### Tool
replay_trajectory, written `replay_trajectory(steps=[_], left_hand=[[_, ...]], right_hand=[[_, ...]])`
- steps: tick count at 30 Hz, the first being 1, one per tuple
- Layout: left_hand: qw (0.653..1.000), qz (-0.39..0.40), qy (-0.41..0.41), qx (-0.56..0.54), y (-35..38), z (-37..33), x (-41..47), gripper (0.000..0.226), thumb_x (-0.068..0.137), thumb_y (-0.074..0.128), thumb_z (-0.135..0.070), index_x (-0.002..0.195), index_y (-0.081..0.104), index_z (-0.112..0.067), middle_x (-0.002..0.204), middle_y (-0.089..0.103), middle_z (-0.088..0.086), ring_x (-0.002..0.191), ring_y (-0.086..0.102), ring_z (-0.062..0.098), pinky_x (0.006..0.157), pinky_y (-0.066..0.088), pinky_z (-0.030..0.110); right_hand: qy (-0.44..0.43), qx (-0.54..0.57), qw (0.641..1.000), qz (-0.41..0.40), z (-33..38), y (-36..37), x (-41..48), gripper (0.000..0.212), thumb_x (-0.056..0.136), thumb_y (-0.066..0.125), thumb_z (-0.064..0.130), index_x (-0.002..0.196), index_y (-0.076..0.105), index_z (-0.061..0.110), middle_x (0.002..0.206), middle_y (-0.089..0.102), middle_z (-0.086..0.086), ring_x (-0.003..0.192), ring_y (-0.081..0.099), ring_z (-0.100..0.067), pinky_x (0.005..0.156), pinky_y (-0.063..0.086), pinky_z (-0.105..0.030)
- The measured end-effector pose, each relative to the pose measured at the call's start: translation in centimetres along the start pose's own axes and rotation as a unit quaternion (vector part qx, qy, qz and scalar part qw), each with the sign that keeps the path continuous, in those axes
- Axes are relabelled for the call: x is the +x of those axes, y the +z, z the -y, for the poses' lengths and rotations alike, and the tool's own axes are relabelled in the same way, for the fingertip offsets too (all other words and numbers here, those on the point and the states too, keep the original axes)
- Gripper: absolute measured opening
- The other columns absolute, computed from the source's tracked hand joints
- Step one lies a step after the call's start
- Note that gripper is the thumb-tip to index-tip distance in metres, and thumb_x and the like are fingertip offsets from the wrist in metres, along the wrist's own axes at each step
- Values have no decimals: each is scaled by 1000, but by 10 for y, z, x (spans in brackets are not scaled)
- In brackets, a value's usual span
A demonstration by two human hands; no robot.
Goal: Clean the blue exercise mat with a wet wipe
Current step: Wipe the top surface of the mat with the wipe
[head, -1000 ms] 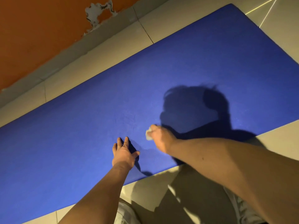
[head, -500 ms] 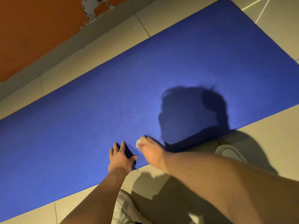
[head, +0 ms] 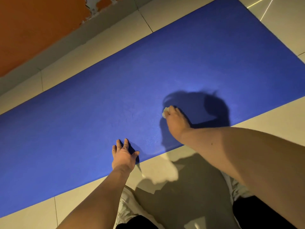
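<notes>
Blue exercise mat [head: 148, 76] lies flat, unrolled, shadowed near the wet wipe [head: 165, 111].

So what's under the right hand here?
A white wet wipe pokes out beyond the right hand, on the blue mat. The rest of the wipe is hidden beneath the hand.

A deep blue mat [head: 115, 100] on pale beige floor tiles [head: 92, 52], an orange wall [head: 33, 25], white wipe [head: 165, 111]

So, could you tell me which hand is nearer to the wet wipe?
Right. The right hand grips the wet wipe against the blue mat; the left hand rests spread on the mat by its near edge, well apart from the wipe.
</notes>
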State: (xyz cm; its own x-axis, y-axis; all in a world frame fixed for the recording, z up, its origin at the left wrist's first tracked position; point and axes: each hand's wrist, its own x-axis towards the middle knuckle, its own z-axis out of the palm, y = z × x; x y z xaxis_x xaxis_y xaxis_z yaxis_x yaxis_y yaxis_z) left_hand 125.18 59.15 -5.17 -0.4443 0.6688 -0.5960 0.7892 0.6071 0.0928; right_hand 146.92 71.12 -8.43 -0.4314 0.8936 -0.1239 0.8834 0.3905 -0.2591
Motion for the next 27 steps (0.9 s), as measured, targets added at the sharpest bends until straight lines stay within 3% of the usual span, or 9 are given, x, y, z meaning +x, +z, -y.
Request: replay_trajectory(steps=[2, 4, 8, 11, 16, 20, 23, 24, 27], left_hand=[[1000, 1, 5, 0, 1, 1, -2, 78, 98, 58, -43, 159, 10, -33, 167, -6, -8, 153, -9, 20, 110, 37, 46], [1000, -2, 8, 5, 2, 4, -4, 78, 98, 59, -43, 159, 11, -33, 167, -6, -9, 153, -8, 19, 110, 37, 45], [1000, -2, 3, 11, 5, 4, -9, 77, 99, 58, -41, 160, 12, -33, 167, -6, -9, 154, -8, 18, 110, 37, 44], [1000, -8, 3, 23, 7, 3, -9, 74, 100, 55, -41, 160, 12, -32, 167, -6, -7, 154, -7, 20, 105, 41, 43], [999, -8, 5, 37, 9, 5, -10, 73, 101, 53, -43, 159, 11, -33, 167, -6, -8, 153, -7, 20, 101, 44, 46], [999, -9, 6, 40, 9, 5, -10, 73, 101, 53, -43, 160, 11, -32, 167, -7, -8, 153, -8, 21, 101, 44, 46], [999, -7, 6, 42, 8, 5, -9, 74, 101, 53, -43, 160, 10, -31, 167, -7, -7, 153, -7, 22, 102, 43, 47], [999, -6, 5, 43, 8, 5, -9, 73, 101, 52, -43, 160, 10, -32, 167, -7, -7, 153, -8, 22, 102, 43, 48], [999, -4, 3, 47, 8, 4, -11, 72, 101, 51, -44, 159, 9, -33, 167, -8, -9, 153, -8, 20, 100, 44, 48]], right_hand=[[-51, -36, 998, 3, 32, 12, -19, 52, 88, 28, -2, 128, 50, 23, 122, 51, -2, 113, 49, -19, 99, 39, -29], [-145, -76, 984, 65, 61, 35, -40, 60, 76, 21, -5, 118, 47, 29, 102, 42, -1, 101, 44, -16, 90, 38, -26], [-257, -191, 944, 84, 96, 40, -70, 35, 93, 43, 14, 127, 51, 11, 128, 46, -6, 115, 45, -23, 97, 41, -28], [-220, -129, 964, 71, 68, 24, -58, 32, 73, 67, 27, 106, 66, 27, 102, 59, 5, 96, 55, -14, 83, 45, -21], [-157, -96, 981, 64, 8, 11, -48, 50, 91, 44, 2, 139, 41, 15, 138, 41, -8, 127, 44, -27, 110, 34, -35], [-57, -20, 996, 71, -27, -9, -43, 48, 84, 50, -6, 125, 50, 18, 131, 44, -8, 118, 46, -26, 104, 37, -32], [10, 30, 998, 57, -22, -11, -51, 37, 92, 50, -3, 127, 55, 10, 131, 47, -14, 119, 49, -32, 98, 41, -37], [17, 39, 997, 61, -14, -13, -56, 34, 96, 50, 0, 129, 56, 7, 132, 48, -16, 119, 50, -34, 96, 41, -40], [-99, -18, 989, 109, 22, -2, -74, 32, 98, 47, 2, 129, 56, 6, 132, 48, -17, 118, 51, -33, 87, 37, -37]])
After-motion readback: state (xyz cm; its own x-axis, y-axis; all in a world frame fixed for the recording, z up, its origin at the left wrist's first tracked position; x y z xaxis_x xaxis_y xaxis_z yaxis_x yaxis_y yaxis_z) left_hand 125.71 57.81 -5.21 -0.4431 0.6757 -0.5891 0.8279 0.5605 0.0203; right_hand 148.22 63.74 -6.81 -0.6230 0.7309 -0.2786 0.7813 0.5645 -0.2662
